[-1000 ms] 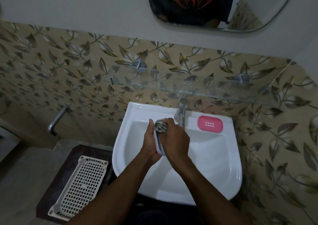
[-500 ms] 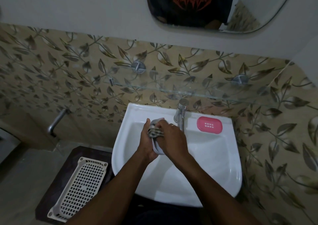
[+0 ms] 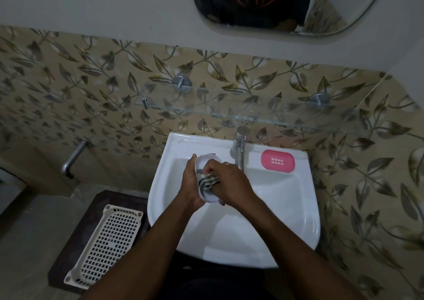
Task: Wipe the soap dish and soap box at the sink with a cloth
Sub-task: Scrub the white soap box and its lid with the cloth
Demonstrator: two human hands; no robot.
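— Where's the soap box [image 3: 207,178]?
— Over the sink [image 3: 270,212], left of the tap [image 3: 239,148], gripped in the left hand [image 3: 191,185].
— The right hand [image 3: 229,185]?
— Clenched on the striped cloth [image 3: 208,181], pressing inside it. The pink soap dish [image 3: 277,161] sits right of the tap.

White ceramic sink [image 3: 231,242]: glossy, smooth
Pink plastic soap dish [image 3: 277,161]: smooth
Chrome metal tap [image 3: 239,148]: shiny
Striped cloth [image 3: 207,181]: soft, matt
Cream plastic basket [image 3: 105,244]: perforated, matt
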